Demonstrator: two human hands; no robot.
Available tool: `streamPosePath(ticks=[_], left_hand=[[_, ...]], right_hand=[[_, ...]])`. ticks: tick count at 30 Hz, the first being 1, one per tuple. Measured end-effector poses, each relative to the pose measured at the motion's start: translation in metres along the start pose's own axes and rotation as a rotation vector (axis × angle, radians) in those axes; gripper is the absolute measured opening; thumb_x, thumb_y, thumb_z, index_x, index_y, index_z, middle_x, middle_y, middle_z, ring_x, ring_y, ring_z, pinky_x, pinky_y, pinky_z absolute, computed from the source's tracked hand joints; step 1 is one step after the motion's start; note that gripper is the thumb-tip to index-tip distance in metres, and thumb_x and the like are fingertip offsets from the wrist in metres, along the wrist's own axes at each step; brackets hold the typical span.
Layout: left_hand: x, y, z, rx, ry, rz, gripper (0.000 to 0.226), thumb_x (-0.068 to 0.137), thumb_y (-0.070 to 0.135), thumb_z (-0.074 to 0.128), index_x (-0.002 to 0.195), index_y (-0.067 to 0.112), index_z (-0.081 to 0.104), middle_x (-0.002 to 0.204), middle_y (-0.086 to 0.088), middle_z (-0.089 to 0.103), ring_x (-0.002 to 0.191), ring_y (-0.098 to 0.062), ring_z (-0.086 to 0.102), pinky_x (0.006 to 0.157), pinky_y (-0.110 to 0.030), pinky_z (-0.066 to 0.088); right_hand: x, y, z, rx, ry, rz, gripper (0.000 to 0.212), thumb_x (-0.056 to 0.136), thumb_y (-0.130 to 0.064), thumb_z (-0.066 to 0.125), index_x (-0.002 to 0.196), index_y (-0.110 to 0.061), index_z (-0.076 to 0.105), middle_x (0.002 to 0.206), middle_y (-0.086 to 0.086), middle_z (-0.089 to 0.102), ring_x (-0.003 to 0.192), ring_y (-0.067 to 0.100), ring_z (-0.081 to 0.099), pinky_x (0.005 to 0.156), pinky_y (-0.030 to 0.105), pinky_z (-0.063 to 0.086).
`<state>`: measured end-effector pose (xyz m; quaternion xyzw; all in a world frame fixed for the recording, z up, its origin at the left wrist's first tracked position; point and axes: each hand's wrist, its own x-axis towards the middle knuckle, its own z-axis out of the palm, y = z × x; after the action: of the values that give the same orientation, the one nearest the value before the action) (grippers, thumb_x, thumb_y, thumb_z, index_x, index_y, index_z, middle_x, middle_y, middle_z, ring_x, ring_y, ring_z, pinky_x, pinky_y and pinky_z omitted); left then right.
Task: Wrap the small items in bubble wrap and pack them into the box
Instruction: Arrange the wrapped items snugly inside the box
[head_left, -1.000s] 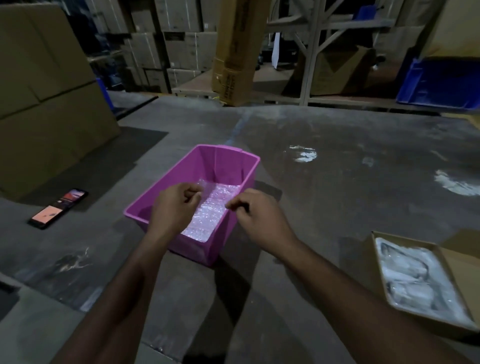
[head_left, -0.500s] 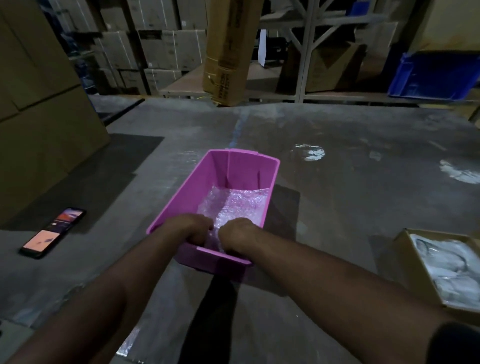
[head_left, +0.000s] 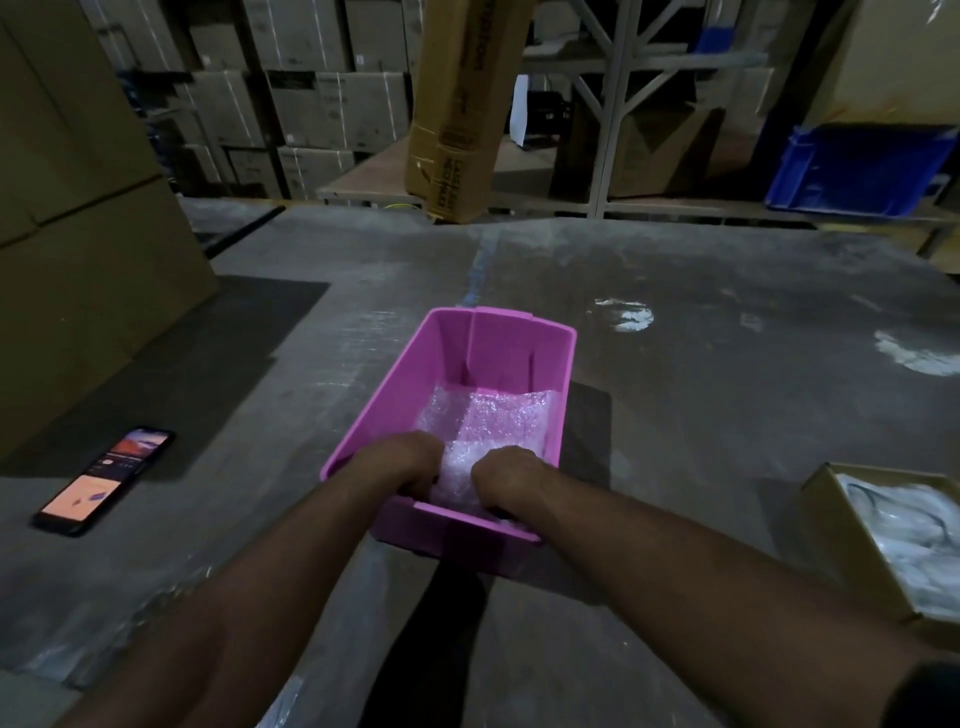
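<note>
A: Starting at the left, what lies on the grey concrete floor (head_left: 701, 415)?

B: A black smartphone with a lit orange screen (head_left: 106, 480), flat, well apart from everything else. Behind it stands a big brown cardboard carton (head_left: 78, 234).

A: And the middle?

B: A pink rectangular plastic bin (head_left: 405, 384) on the floor. Its long axis runs away from the person, leaning slightly to the right, with its short near wall towards the camera. A clear sheet of bubble wrap (head_left: 493, 421) lies on its bottom, filling most of the length and rising against the near wall.

A: The hands?

B: Both forearms reach forward and dip over the near rim. The left hand (head_left: 402, 462) is knuckles-up inside the near left corner, fingers curled downward on the wrap. The right hand (head_left: 506, 475) sits just beside it, also knuckles-up, fingers curled down into the wrap. The fingertips are hidden, so I cannot tell whether either one truly pinches the sheet.

A: Further right?

B: An open brown cardboard box (head_left: 831, 525) at the frame's edge, holding pale wrapped bundles (head_left: 914, 535).
</note>
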<state>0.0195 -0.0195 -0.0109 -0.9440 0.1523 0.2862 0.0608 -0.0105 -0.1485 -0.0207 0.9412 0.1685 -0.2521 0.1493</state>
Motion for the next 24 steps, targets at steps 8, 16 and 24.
streamPosePath(ticks=[8,16,24], left_hand=[[-0.021,-0.012,-0.029,-0.078,0.405,0.033,0.01,0.091,0.021,0.064,0.084,0.016,0.069,0.091,-0.006,0.07,0.081,-0.024,0.063,0.068,-0.032,0.046],[-0.073,0.002,-0.077,-0.655,0.699,0.281,0.023,0.102,0.029,0.058,0.092,0.012,0.07,0.085,-0.007,0.068,0.074,-0.019,0.059,0.066,-0.031,0.042],[-0.083,0.079,-0.084,-1.38,0.519,0.652,0.022,0.093,0.035,0.066,0.095,0.014,0.061,0.081,0.01,0.063,0.068,-0.005,0.058,0.066,-0.034,0.057]], right_hand=[[-0.05,0.025,-0.028,0.098,0.481,0.058,0.024,0.091,0.004,0.052,0.106,-0.005,0.068,0.112,0.012,0.068,0.104,0.031,0.066,0.076,0.037,0.049],[-0.093,0.092,-0.017,1.067,1.009,0.172,0.024,0.093,-0.005,0.052,0.085,-0.025,0.064,0.085,-0.007,0.066,0.075,0.01,0.061,0.069,0.031,0.051],[-0.165,0.121,0.028,1.914,1.076,0.236,0.021,0.101,-0.004,0.047,0.092,-0.012,0.064,0.08,0.006,0.065,0.06,0.011,0.054,0.049,0.022,0.05]])
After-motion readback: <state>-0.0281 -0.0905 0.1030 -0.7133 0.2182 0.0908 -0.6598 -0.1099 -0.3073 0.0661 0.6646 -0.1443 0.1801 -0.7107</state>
